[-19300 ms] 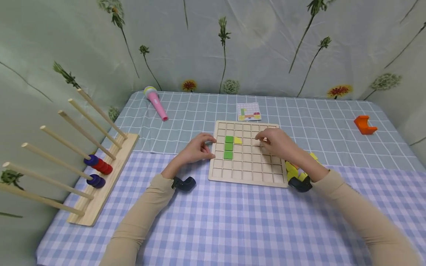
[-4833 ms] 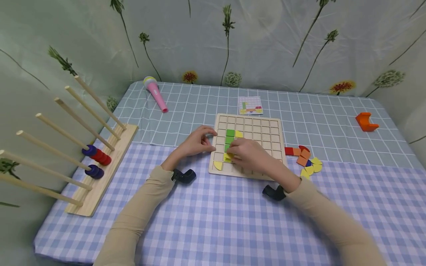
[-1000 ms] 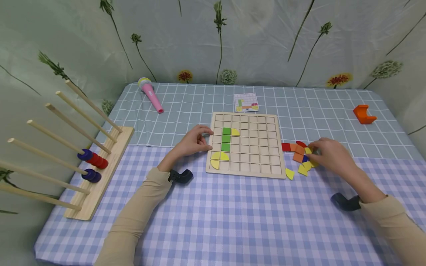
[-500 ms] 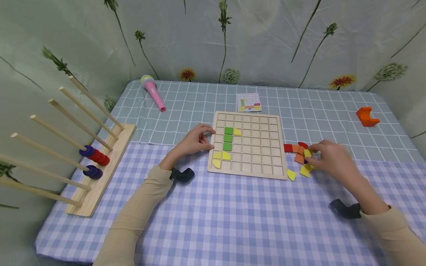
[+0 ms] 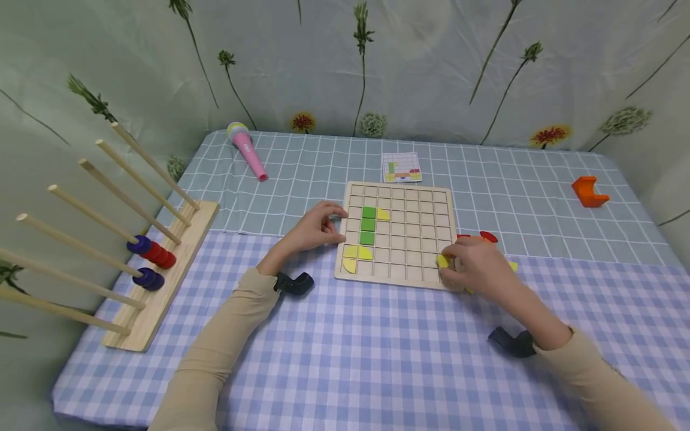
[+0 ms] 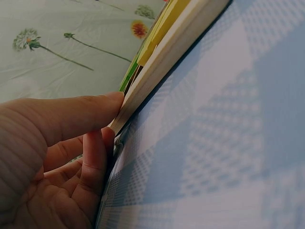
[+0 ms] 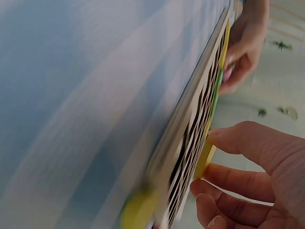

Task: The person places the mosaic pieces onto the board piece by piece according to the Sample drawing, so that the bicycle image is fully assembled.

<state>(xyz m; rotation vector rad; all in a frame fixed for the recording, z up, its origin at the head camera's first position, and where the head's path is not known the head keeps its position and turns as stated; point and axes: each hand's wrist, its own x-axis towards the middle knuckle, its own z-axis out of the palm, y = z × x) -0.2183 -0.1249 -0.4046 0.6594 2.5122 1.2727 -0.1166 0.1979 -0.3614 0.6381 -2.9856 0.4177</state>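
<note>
A wooden grid board (image 5: 399, 280) lies on the cloth. It bears three green square tiles (image 5: 368, 225) in a column, a yellow quarter-round tile (image 5: 383, 214) beside the top one, and several yellow tiles (image 5: 350, 265) at its near left corner. My left hand (image 5: 314, 228) rests against the board's left edge, thumb and forefinger tips apart along it. Over the near right corner, my right hand (image 5: 477, 263) pinches a yellow piece with a rounded edge (image 7: 205, 159) between thumb and fingers. Behind that hand, most of the loose pieces are hidden; a red one (image 5: 488, 237) shows.
A printed pattern card (image 5: 401, 167) lies beyond the board. At left stands a wooden peg rack (image 5: 162, 281) with blue and red rings. A pink toy microphone (image 5: 250, 154) lies at the back left, an orange curved block (image 5: 590, 192) at the back right.
Since half a second ago, my right hand has carried the yellow piece left from the loose pile to the board's corner. Earlier, yellow tiles appeared at the near left. The left hand stays.
</note>
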